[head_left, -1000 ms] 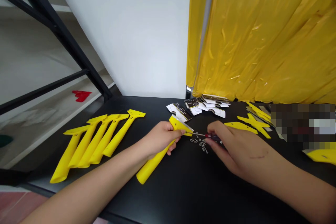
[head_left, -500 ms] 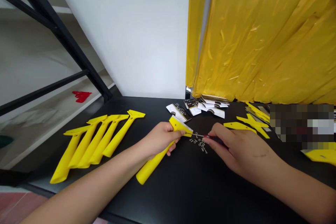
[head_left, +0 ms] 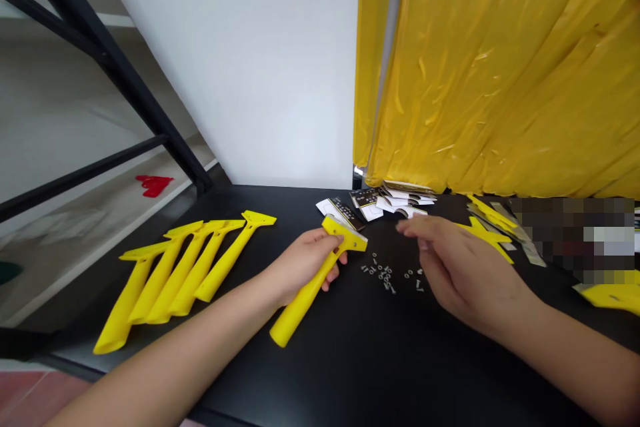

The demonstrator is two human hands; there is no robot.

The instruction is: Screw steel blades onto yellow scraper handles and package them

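While the fingers (head_left: 334, 275) of the left hand (head_left: 300, 263) are curled and pressed together round the neck of a bright yellow plastic scraper (head_left: 307, 300), its wide T-shaped head (head_left: 345, 233) is held just clear of the printed white cards (head_left: 373, 208), the right hand (head_left: 465, 270) is kept empty, its fingers (head_left: 413, 227) loosely spread above the matt black table top (head_left: 400, 363), near the small loose steel screws and nuts (head_left: 385, 277). A firm grip close to the head is judged best for keeping the scraper steady, and the right hand is better kept high, as the tiny parts are easily knocked. Open room is left on the table in front of the parts. On the left, movement is limited by a row of yellow plastic scrapers (head_left: 170, 273), and on the right by more yellow scrapers (head_left: 487, 235). Behind, the table is closed off by a creased yellow plastic curtain (head_left: 490, 67). The far right is hidden by pixelation.
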